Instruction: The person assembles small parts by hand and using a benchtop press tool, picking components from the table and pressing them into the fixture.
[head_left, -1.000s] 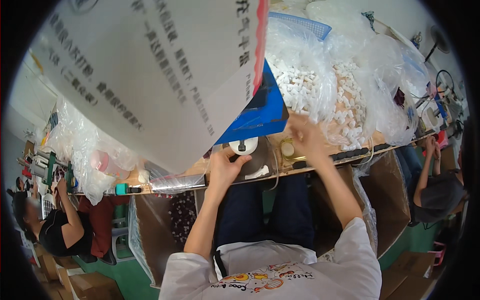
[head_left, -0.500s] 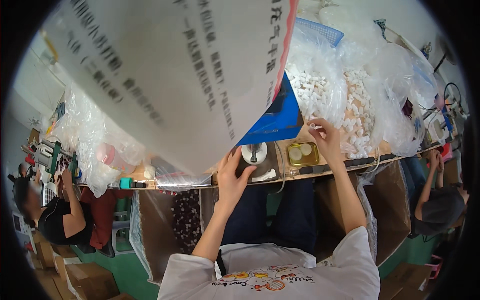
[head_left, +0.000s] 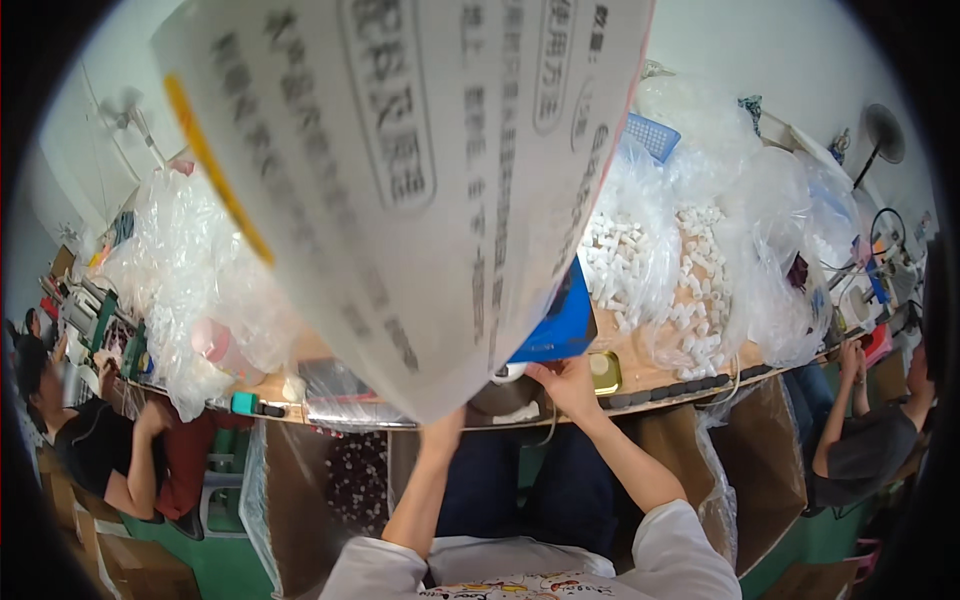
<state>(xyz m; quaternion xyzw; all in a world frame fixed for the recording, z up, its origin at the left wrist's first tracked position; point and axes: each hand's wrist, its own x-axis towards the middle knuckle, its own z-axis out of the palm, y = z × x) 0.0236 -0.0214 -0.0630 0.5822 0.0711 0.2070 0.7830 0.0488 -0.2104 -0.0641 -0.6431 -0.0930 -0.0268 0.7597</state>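
A large white printed sheet (head_left: pixel 420 230) hangs over the middle of the view and hides much of my work spot. Below it, the blue machine housing (head_left: pixel 568 325) shows at the bench's front, with part of a white round piece (head_left: pixel 508 373) under it. My right hand (head_left: pixel 570 388) reaches to that round piece, its fingers drawn together; what they pinch, if anything, is too small to make out. My left hand (head_left: pixel 440 430) goes behind the sheet's lower end, so its fingers are hidden. A gold-coloured tin (head_left: pixel 605 372) stands just right of my right hand.
Many small white plastic pieces (head_left: pixel 615 250) lie in and around clear plastic bags (head_left: pixel 775 220) on the right. A blue basket (head_left: pixel 652 136) is behind them. More bags (head_left: pixel 165 290) and a pink bottle (head_left: pixel 215 345) lie left. Cardboard boxes stand below; people sit on both sides.
My right hand has moved left from beyond the tin, where it held a small white plastic piece, to the white round piece. The view has shifted, and the sheet now covers my left hand's fingers.
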